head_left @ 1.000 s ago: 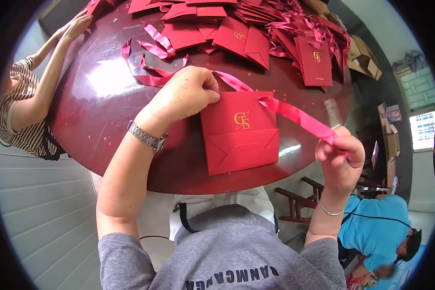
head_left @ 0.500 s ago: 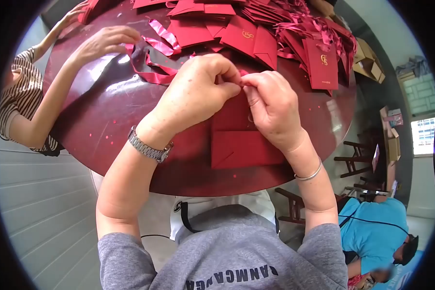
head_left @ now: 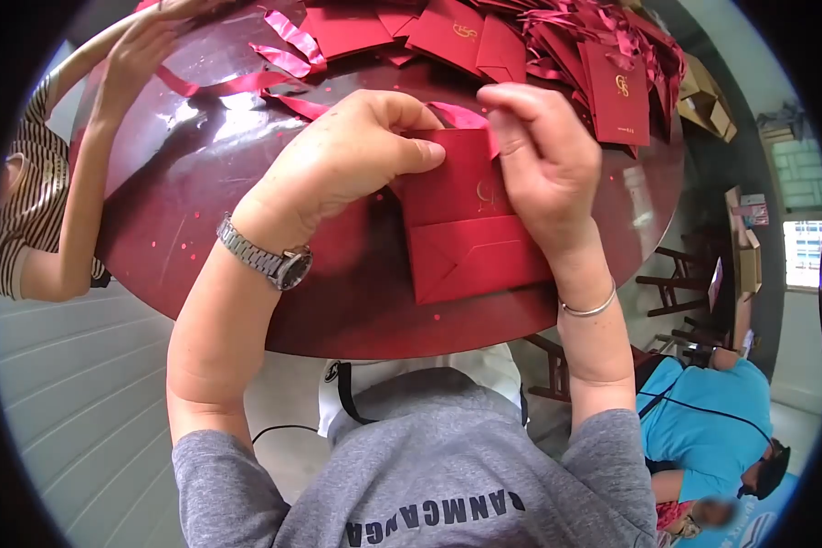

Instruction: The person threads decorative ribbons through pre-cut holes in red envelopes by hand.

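Observation:
A red paper gift bag (head_left: 447, 196) with a gold emblem lies on the table in front of me, its folded bottom towards me. My left hand (head_left: 361, 151) grips the bag's top edge, thumb on the front face and the other fingers partly hidden behind it. A pink-red ribbon (head_left: 459, 116) loops up from the bag's top. My right hand (head_left: 550, 160) is curled at the bag's right side, with the ribbon running to its thumb and index finger. The exact pinch point is partly hidden.
A heap of red gift bags (head_left: 443, 35) with ribbons covers the far side of the round table (head_left: 356, 320). Loose ribbons (head_left: 288, 46) lie at the left. Another person's hand (head_left: 142, 46) works at the far left. Someone in blue (head_left: 703, 420) sits at lower right.
My hands have moved apart from their close pinch at the bag's top. The ribbon now shows between them, and the bag has tilted slightly. The other person's hand has pulled a ribbon leftward.

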Action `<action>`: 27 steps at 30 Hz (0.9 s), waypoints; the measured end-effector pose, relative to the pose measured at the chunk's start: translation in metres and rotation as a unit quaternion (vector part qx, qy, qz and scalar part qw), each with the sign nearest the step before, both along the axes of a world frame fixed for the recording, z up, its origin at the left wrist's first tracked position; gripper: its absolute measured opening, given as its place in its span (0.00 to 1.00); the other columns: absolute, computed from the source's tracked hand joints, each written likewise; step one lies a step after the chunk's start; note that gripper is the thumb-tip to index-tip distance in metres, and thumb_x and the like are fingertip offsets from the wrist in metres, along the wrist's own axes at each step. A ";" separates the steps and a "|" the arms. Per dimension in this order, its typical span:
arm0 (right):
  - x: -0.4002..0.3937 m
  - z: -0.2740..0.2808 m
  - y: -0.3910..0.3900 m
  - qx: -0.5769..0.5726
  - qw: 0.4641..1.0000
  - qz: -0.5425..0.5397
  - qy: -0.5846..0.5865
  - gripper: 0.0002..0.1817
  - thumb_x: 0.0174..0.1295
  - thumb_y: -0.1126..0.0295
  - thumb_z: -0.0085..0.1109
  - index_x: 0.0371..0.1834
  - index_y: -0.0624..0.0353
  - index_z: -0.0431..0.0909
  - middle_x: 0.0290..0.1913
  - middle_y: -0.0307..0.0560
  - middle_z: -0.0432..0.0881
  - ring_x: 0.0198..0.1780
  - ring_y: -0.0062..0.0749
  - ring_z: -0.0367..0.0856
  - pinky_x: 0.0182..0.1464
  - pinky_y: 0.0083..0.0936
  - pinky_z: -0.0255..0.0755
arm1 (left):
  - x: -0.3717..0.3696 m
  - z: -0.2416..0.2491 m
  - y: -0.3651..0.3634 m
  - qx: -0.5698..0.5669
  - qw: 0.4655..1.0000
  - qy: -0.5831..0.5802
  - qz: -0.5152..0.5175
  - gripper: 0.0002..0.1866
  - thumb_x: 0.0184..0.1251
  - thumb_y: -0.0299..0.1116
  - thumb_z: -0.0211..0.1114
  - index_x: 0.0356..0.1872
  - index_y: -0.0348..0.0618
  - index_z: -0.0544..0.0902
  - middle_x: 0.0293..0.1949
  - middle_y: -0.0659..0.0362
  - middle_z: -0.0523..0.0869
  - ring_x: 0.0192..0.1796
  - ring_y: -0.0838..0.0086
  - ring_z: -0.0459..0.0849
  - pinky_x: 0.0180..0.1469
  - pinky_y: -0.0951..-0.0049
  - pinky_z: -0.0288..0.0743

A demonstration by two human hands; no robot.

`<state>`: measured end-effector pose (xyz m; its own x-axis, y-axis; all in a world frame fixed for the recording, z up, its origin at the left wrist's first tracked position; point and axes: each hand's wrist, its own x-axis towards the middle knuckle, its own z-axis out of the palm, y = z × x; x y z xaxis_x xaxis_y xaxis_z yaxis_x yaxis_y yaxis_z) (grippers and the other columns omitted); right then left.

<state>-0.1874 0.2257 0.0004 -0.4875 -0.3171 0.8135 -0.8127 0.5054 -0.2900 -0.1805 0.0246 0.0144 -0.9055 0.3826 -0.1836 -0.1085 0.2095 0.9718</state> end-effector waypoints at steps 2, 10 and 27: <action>0.008 0.006 0.001 -0.081 0.994 -0.047 -0.056 0.07 0.67 0.79 0.58 0.46 0.66 0.81 0.40 0.43 0.84 0.39 0.21 0.81 0.43 0.17 0.75 | 0.000 -0.003 0.002 0.033 0.999 -0.039 0.012 0.13 0.62 0.30 0.67 0.44 0.33 0.83 0.35 0.60 0.85 0.34 0.80 0.80 0.36 0.78 0.74; 0.026 0.010 0.005 0.096 0.989 -0.043 -0.100 0.04 0.55 0.80 0.65 0.33 0.62 0.80 0.31 0.47 0.83 0.33 0.37 0.81 0.38 0.26 0.74 | -0.004 -0.002 0.002 0.107 0.988 -0.100 0.045 0.10 0.61 0.24 0.63 0.43 0.32 0.83 0.37 0.58 0.85 0.40 0.78 0.80 0.46 0.78 0.73; 0.028 0.004 -0.005 0.096 0.988 -0.075 -0.099 0.06 0.52 0.83 0.65 0.31 0.63 0.78 0.30 0.46 0.83 0.30 0.30 0.82 0.36 0.23 0.76 | 0.001 -0.012 0.014 0.071 0.995 -0.020 0.074 0.12 0.60 0.30 0.64 0.41 0.31 0.84 0.29 0.59 0.85 0.31 0.80 0.79 0.34 0.77 0.74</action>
